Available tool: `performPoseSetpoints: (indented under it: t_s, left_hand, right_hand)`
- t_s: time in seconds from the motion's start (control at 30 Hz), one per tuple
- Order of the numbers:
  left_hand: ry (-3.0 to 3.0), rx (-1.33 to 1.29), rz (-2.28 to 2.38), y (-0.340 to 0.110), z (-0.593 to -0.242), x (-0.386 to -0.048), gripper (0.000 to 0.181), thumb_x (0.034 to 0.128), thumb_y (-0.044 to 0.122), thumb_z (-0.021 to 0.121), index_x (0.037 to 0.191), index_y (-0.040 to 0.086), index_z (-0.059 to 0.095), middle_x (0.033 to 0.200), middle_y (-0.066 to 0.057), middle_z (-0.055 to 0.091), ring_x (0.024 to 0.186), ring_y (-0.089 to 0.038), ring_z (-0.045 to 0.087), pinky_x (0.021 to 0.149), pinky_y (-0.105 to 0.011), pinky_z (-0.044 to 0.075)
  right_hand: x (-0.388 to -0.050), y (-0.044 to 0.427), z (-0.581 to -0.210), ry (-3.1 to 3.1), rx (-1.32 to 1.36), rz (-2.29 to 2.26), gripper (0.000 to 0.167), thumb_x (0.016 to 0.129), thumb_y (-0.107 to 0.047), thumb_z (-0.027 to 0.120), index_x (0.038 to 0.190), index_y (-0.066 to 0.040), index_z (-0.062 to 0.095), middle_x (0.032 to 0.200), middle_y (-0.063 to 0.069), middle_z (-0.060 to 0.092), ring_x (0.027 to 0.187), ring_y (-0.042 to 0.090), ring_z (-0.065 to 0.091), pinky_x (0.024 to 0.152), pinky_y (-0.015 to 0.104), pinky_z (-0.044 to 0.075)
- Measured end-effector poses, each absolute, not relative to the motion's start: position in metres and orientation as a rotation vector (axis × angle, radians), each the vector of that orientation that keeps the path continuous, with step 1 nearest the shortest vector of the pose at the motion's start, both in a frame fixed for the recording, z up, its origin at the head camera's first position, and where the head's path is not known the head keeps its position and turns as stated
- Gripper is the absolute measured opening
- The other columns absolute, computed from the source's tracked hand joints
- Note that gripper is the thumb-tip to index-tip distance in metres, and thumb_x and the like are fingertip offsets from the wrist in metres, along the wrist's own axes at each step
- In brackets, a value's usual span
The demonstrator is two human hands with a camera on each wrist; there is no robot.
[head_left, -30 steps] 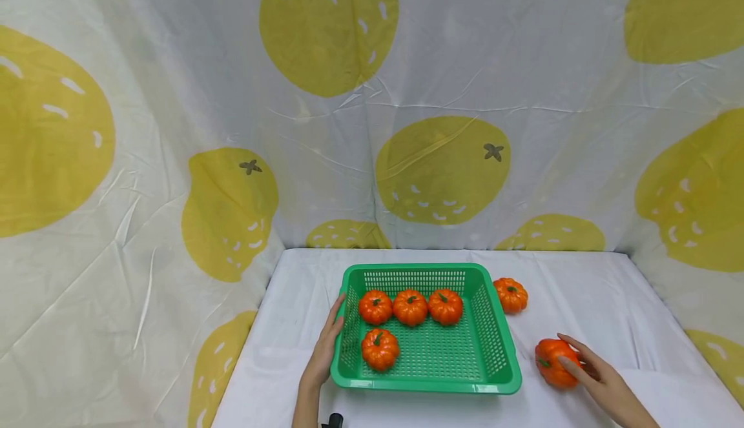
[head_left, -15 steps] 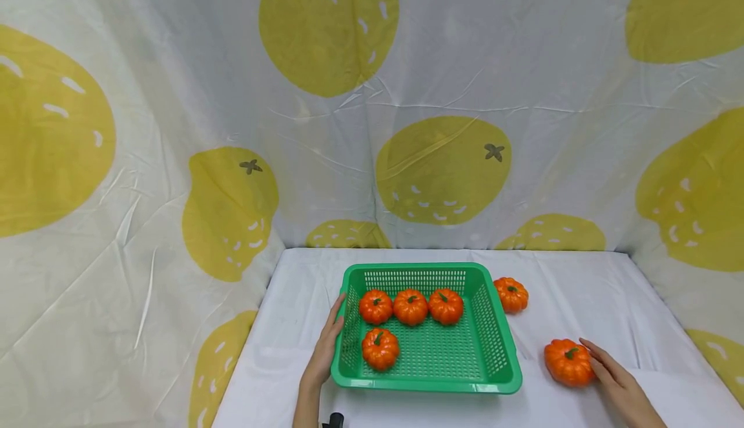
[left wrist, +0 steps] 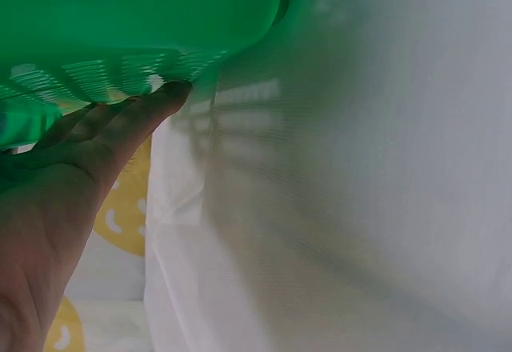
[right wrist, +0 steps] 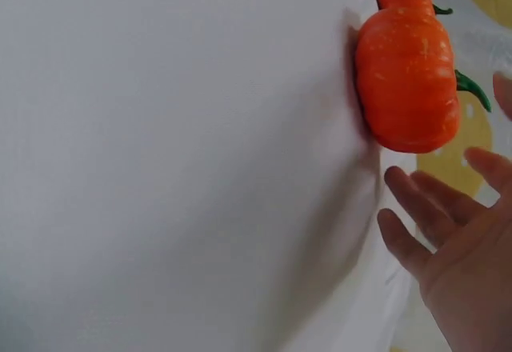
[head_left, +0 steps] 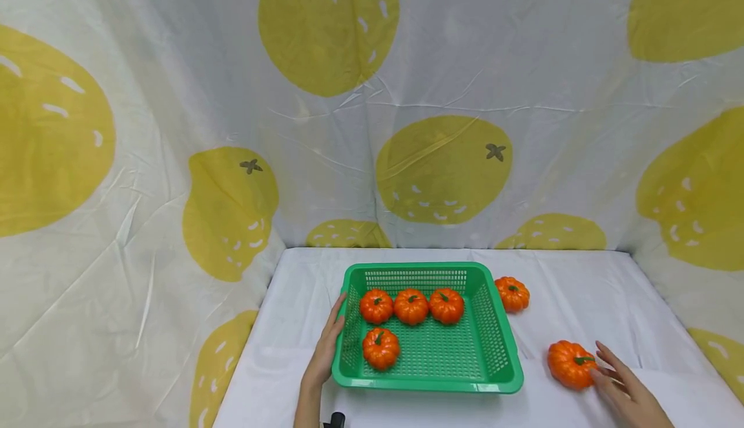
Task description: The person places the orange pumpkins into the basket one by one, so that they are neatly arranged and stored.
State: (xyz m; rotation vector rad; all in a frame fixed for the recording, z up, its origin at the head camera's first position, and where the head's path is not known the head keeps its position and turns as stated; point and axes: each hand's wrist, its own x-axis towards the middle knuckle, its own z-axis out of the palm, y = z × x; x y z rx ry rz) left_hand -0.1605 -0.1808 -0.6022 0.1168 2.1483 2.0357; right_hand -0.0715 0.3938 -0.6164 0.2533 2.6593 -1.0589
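A green plastic basket point(head_left: 427, 384) stands on the table with several small orange pumpkins inside, one of them a front-left pumpkin point(head_left: 380, 349). Along the basket's left side lies my left hand point(head_left: 321, 355), its fingers stretched out against the outer wall; the left wrist view shows these fingers point(left wrist: 136, 120) touching the slotted side. To the right of the basket a loose pumpkin point(head_left: 566, 365) rests on the cloth, its green stem pointing right. Beside it my right hand point(head_left: 630, 392) has its fingers spread and loosely bent, holding nothing. In the right wrist view a small gap separates fingers and pumpkin.
Another pumpkin point(head_left: 512, 295) sits just outside the basket's back right corner. White cloth point(head_left: 616, 299) covers the table. A curtain with yellow fruit prints point(head_left: 442, 170) encloses the back and sides. A black object point(head_left: 335, 420) shows by the left wrist.
The right hand held the loose pumpkin tilted, then set it down farther right and let go. Since then the pumpkin's stem has shifted right and the hand drawn back slightly. The left hand stayed.
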Motion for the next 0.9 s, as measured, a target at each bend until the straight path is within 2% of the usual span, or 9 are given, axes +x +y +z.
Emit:
performPoseSetpoints:
  t_s: [0.17,0.33,0.43,0.5,0.53,0.6,0.7,0.77,0.9]
  left_hand:
    - [2.157,0.108,2.034,-0.18,-0.603,-0.161,0.053,0.1131,0.044,0.029,0.165,0.035,0.022,0.176,-0.004,0.01,0.163,-0.038,0.002,0.125,-0.071,0.001]
    - [2.156,0.115,2.037,-0.181,-0.604,-0.162,0.053,0.1133,0.044,0.028,0.165,0.035,0.022,0.176,-0.004,0.01,0.163,-0.038,0.002,0.125,-0.071,0.001]
    - [2.16,0.118,2.041,-0.181,-0.604,-0.162,0.053,0.1134,0.044,0.028,0.165,0.035,0.023,0.176,-0.004,0.01,0.163,-0.038,0.002,0.125,-0.071,0.001]
    - [2.162,0.116,2.046,-0.181,-0.604,-0.162,0.053,0.1134,0.043,0.029,0.165,0.035,0.023,0.176,-0.004,0.011,0.163,-0.037,0.003,0.125,-0.071,0.0]
    - [2.162,0.116,2.048,-0.181,-0.603,-0.162,0.052,0.1135,0.043,0.029,0.165,0.035,0.023,0.176,-0.004,0.011,0.163,-0.037,0.003,0.125,-0.071,0.0]
    - [2.159,0.118,2.054,-0.181,-0.604,-0.162,0.052,0.1135,0.042,0.029,0.165,0.036,0.024,0.176,-0.003,0.012,0.163,-0.037,0.003,0.125,-0.071,0.0]
    - [2.159,0.117,2.051,-0.18,-0.604,-0.162,0.052,0.1136,0.043,0.028,0.165,0.036,0.024,0.176,-0.003,0.011,0.163,-0.037,0.003,0.126,-0.07,0.001]
    - [2.157,0.118,2.05,-0.18,-0.604,-0.162,0.052,0.1137,0.043,0.028,0.165,0.036,0.024,0.176,-0.003,0.012,0.163,-0.037,0.003,0.126,-0.07,0.001]
    - [2.157,0.123,2.05,-0.18,-0.604,-0.162,0.051,0.1138,0.042,0.028,0.165,0.036,0.024,0.176,-0.003,0.012,0.163,-0.037,0.004,0.126,-0.07,0.001]
  right_hand:
    - [-0.072,0.379,-0.619,2.721,0.201,-0.979,0.107,0.098,-0.054,0.066,0.164,-0.001,0.001,0.157,0.045,0.022,0.133,0.066,0.037,0.103,0.075,0.041]
    - [-0.076,0.364,-0.621,2.844,0.114,-0.984,0.093,0.097,-0.05,0.069,0.161,0.002,0.025,0.154,0.041,0.034,0.131,0.06,0.041,0.098,0.077,0.043]
    - [-0.078,0.36,-0.622,2.973,0.002,-1.055,0.08,0.095,-0.038,0.076,0.155,0.001,0.04,0.146,0.035,0.048,0.132,0.013,0.051,0.102,0.038,0.056]
    - [-0.081,0.358,-0.621,3.042,-0.072,-1.102,0.075,0.092,-0.029,0.08,0.152,0.0,0.045,0.14,0.032,0.054,0.121,-0.017,0.041,0.092,0.009,0.05]
    - [-0.082,0.356,-0.619,3.059,-0.084,-1.107,0.074,0.092,-0.027,0.08,0.152,0.0,0.046,0.139,0.031,0.055,0.115,-0.02,0.039,0.087,0.005,0.049]
    - [-0.087,0.353,-0.612,3.06,-0.086,-1.126,0.074,0.092,-0.026,0.08,0.152,0.001,0.045,0.139,0.032,0.054,0.12,-0.012,0.046,0.087,0.013,0.056]
    - [-0.095,0.345,-0.595,3.013,-0.017,-1.103,0.079,0.095,-0.034,0.076,0.156,0.0,0.04,0.144,0.035,0.048,0.126,0.033,0.054,0.091,0.052,0.059]
    - [-0.101,0.34,-0.584,2.998,-0.01,-1.128,0.081,0.095,-0.036,0.076,0.158,-0.001,0.039,0.147,0.035,0.046,0.125,0.052,0.049,0.092,0.063,0.052]
    - [-0.11,0.33,-0.567,3.034,-0.081,-1.179,0.079,0.094,-0.036,0.078,0.16,-0.016,0.04,0.149,0.028,0.049,0.132,0.03,0.048,0.091,0.017,0.057]
